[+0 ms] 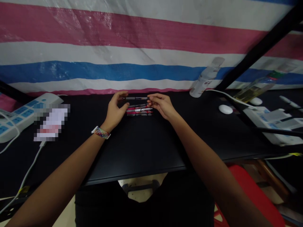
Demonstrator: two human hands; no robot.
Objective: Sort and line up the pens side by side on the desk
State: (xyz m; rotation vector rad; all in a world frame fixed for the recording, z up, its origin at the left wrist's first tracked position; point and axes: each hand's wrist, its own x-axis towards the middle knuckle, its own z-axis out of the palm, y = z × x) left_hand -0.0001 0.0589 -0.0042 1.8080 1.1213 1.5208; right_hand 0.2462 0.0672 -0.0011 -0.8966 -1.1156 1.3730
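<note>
Several pens (139, 110) lie side by side on the black tabletop (142, 148), some dark, some red and white. Just beyond them is a dark pen (136, 98), lying crosswise between my two hands. My right hand (162, 105) pinches its right end between thumb and fingers. At its left end is my left hand (115, 110), thumb and fingers apart around the tip, a woven multicoloured band on the wrist. Whether the left fingers touch the pen is hard to tell.
Left: a power strip (30, 110) and a blurred, cabled item (52, 123). Right: a clear bottle (205, 78), a white mouse-like object (225, 109), a bottle with yellow liquid (258, 85) and another power strip (270, 123). A striped sheet (118, 72) hangs behind; a red stool (251, 192) stands below.
</note>
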